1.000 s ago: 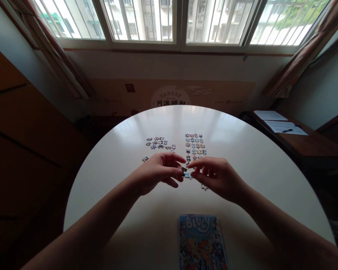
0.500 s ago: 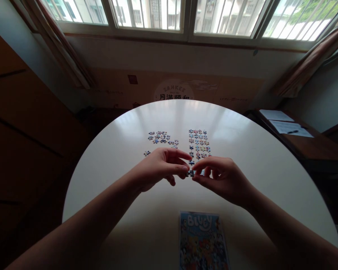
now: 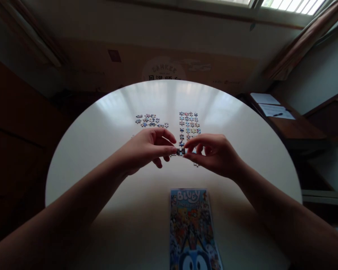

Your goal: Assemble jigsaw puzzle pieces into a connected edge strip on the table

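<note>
My left hand (image 3: 149,148) and my right hand (image 3: 211,153) meet above the middle of the round white table (image 3: 107,123). Both pinch small puzzle pieces (image 3: 180,151) held together between their fingertips. Beyond the hands lie two groups of loose puzzle pieces: a scattered cluster (image 3: 149,120) at the left and several laid out in rows (image 3: 189,123) at the right. One stray piece (image 3: 196,164) lies under my right hand. A colourful Bluey puzzle box (image 3: 192,228) lies flat on the table's near edge.
A wooden side desk (image 3: 293,127) with papers (image 3: 270,107) and a pen stands at the right. Dark wood panelling is on the left. A wall with a printed board, a window and curtains lie behind the table.
The camera has tilted down, so the window is mostly out of view and more of the box shows. Both hands have kept pinching the pieces and pressed them closer together.
</note>
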Motion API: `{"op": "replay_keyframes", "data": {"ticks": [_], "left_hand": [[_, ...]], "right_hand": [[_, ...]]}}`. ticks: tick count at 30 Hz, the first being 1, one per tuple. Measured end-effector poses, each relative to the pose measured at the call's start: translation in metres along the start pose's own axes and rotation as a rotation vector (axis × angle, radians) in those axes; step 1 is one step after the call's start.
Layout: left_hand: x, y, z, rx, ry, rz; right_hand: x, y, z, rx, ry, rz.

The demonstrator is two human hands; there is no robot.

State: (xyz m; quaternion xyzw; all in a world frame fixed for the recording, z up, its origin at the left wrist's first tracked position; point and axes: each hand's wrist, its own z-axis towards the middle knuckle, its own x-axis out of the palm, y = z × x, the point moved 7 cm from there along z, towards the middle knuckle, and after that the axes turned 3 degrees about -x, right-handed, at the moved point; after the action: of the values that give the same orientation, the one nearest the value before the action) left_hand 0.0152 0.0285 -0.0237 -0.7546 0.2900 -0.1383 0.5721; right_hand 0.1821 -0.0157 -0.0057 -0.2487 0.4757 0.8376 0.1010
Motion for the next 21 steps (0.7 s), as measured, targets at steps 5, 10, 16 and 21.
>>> {"op": "replay_keyframes", "data": {"ticks": [5,10,16,21], "left_hand": [[0.002,0.004,0.005,-0.001,-0.035,0.037],[0.005,0.007,0.008,0.027,-0.056,0.052],[0.011,0.011,0.008,-0.002,-0.041,0.023],[0.018,0.012,0.008,0.024,-0.031,0.090]], "right_hand": [[-0.004,0.002,0.000,-0.087,0.019,-0.087],[-0.007,0.010,0.000,-0.179,0.099,-0.201],[-0.013,0.010,-0.002,-0.206,0.125,-0.282],[-0.009,0.007,0.000,-0.132,0.198,-0.246]]}}
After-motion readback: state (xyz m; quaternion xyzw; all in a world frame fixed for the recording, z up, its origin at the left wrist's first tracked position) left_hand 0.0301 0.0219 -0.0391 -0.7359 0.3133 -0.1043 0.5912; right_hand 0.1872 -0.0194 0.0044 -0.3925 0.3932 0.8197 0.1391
